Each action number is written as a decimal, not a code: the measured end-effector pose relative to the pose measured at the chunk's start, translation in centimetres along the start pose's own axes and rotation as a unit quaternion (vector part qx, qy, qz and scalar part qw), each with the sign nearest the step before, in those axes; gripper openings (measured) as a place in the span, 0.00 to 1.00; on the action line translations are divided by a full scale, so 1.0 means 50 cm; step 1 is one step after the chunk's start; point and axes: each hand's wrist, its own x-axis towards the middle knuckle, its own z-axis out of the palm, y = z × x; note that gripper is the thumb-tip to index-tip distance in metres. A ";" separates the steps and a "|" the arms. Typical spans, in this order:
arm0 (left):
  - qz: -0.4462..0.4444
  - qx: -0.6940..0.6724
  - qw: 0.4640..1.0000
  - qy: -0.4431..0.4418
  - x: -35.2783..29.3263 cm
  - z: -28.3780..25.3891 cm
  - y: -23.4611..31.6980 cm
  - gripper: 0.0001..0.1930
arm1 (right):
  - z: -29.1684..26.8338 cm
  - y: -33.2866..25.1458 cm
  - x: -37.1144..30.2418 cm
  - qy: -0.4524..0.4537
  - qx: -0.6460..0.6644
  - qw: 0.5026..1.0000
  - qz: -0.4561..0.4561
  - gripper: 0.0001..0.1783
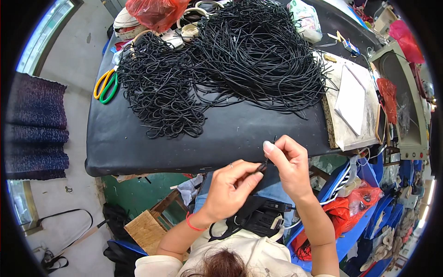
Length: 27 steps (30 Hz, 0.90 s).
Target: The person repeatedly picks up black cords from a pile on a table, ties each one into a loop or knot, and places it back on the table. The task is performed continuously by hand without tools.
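Just off the near edge of the table, my two hands work close together on a thin black cord [265, 165]. My left hand [230, 187] pinches the cord between thumb and fingertips, where it looks looped or knotted. Thumb and forefinger of my right hand [290, 164] are closed on the cord's upper part, and its end sticks up above them. Beyond my hands lies a large tangled heap of black cords [258, 60]. To its left is a smaller pile of looped black cords [161, 87].
Scissors with yellow and green handles [107, 86] lie at the table's left edge. A red plastic bag [157, 13] and white rolls sit at the back. On the right are a pale board [339, 134] with white sheets and a blue bin [339, 184] holding red bags.
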 end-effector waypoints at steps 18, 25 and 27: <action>-0.069 -0.167 0.979 0.096 0.024 0.026 -0.018 0.09 | 0.002 0.000 -0.030 -0.036 0.066 0.996 0.037 0.07; -0.106 -0.176 0.973 0.108 0.028 0.033 -0.020 0.09 | 0.005 0.009 -0.038 -0.036 0.049 0.998 0.029 0.07; -0.119 -0.193 0.969 0.100 0.030 0.032 -0.022 0.09 | 0.004 0.012 -0.038 -0.039 0.046 0.998 0.031 0.08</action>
